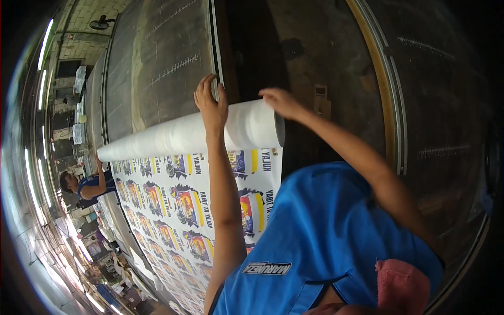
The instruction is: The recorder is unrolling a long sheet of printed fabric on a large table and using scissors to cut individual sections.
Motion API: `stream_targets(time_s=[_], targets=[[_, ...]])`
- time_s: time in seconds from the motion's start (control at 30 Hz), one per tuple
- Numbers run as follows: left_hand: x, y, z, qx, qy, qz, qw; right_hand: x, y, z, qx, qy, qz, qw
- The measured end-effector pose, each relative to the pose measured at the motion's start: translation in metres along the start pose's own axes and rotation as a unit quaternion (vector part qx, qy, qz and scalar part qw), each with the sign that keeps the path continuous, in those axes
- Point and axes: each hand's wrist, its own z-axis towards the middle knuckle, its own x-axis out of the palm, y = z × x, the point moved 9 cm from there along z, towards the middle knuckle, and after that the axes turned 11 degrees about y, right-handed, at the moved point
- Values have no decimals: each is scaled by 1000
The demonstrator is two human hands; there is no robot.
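A long white roll (186,131) of sheet material lies crosswise, its near end at the right. Below it spreads a white printed sheet (157,205) with repeating coloured logos. My left hand (211,105) is raised at the roll's far edge, fingers apart and holding nothing; whether it touches the roll is unclear. My right hand (283,104) is at the top of the roll's right end, fingers loosely bent and apart, slightly blurred, with nothing visible in it.
Grey panels (157,52) with tick marks extend beyond the roll. At right are a dark gap and a yellowish rail (384,100). A co-worker (89,186) in blue has a hand at the roll's far left end. A fan (100,23) and cluttered workspace line the left.
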Motion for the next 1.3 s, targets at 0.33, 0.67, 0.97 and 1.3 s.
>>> stream_targets(time_s=[0.33, 0.67, 0.97, 1.3], targets=[[80, -9, 2, -110, -16, 136, 984, -79, 75, -13, -235, -29, -268, 934], [75, 17, 164, -175, 17, -78, 981, -169, 46, 130, -140, 172, -53, 974], [100, 37, 244, -196, 90, -127, 968, -201, -3, 202, 55, 288, -22, 956], [66, 37, 91, -487, -320, -74, 809, -174, -1, 145, 475, 322, 497, 651]])
